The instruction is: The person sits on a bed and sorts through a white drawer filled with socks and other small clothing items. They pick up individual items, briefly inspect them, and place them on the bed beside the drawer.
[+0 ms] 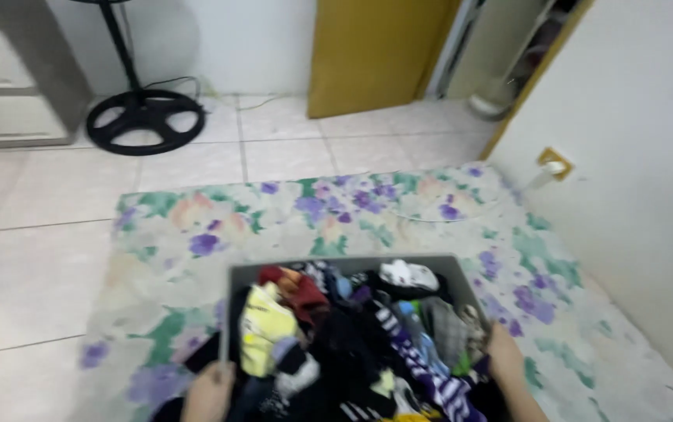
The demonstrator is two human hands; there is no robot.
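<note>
- The tiled floor (32, 258) fills most of what you see, pale and glossy; a white wall (633, 156) rises on your right.
- A floral rug (289, 219) in greens, purples and peach lies on the floor, running from mid-picture down to the bottom edge; a thin white cord trails across its far end.
- A yellow door (372, 51) stands at the far side of the room, beyond the rug; a grey cabinet (8, 70) sits in the far left corner.
- The grey drawer (344, 266) rests on the rug directly in front of you, at bottom centre; it is packed to the brim with mixed clothes (336, 344), among them a yellow piece on the left, a red one behind it, a white one at the far edge and purple-and-white stripes on the right.
- The black round base of a standing fan (145, 121) sits on the tiles at upper left, well apart from the drawer; its pole goes up out of view.
- Your right hand (504, 355) is closed over the drawer's right rim, fingers curled around the edge.
- Your left hand (210, 395) grips the drawer's left rim near the corner; the picture edge cuts part of it off.
- A small yellow wall socket (555, 162) with a white plug sits low on the right wall.
</note>
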